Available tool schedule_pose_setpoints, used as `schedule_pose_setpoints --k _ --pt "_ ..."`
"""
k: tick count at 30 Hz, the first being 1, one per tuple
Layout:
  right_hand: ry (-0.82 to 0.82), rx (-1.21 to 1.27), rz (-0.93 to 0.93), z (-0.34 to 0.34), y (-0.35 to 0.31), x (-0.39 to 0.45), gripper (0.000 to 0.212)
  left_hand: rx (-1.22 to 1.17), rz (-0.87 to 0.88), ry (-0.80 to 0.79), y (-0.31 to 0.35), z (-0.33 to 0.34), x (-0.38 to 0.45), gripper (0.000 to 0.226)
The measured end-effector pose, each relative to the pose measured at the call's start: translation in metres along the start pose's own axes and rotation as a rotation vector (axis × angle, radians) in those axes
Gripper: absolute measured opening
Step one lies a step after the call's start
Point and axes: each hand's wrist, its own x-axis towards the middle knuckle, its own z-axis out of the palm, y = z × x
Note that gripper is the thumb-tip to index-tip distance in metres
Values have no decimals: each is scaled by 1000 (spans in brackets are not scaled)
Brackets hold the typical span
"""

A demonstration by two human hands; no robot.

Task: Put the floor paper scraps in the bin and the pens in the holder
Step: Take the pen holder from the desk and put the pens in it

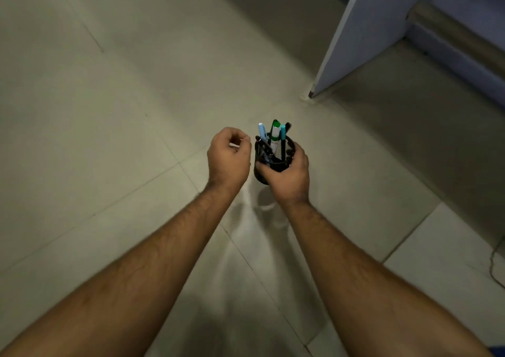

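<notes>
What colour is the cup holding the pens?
Black mesh holder, seen in the head view.

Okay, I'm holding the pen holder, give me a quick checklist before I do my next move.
1. Black mesh holder secure in right hand grip: ok.
2. Pens standing inside the holder: ok.
3. Left hand free: fingers curled, seems to hold nothing; ok.
4. Tiled floor in view free of pens and paper scraps: ok.
5. Bin location: cannot tell, none in view.
6. Grey panel stands ahead on the right, apart from both hands: ok.
</notes>
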Motion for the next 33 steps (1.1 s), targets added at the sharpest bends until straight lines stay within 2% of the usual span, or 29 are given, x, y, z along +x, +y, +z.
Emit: schedule_pose_setpoints --k 4,6,12,18,20,23,27,31,33 --pt "-52 71 -40 -30 -104 -17 78 109 -88 42 87 -54 8 6" --pt "-95 102 -69 -46 -178 -31 75 181 -112 40 151 -94 9 11" --pt "-301 102 -164 -93 -392 -87 74 393 -67 134 332 -228 -11 22" --pt "-502 73 -255 -148 -595 -181 76 396 -165 286 507 -390 -87 36" --pt "-572 64 -303 -154 -644 -221 78 393 -200 362 543 -441 -120 36" --pt "-667 62 -355 -146 -693 -279 82 378 -237 455 569 -504 -164 36" --pt "-774 47 -421 -117 -732 -364 84 369 -249 579 570 -579 -222 41" --pt "-906 19 -490 -66 -756 -468 81 501 -330 650 539 -679 -289 43" --pt "-969 5 -509 -30 -762 -526 78 596 -431 680 506 -736 -323 48"
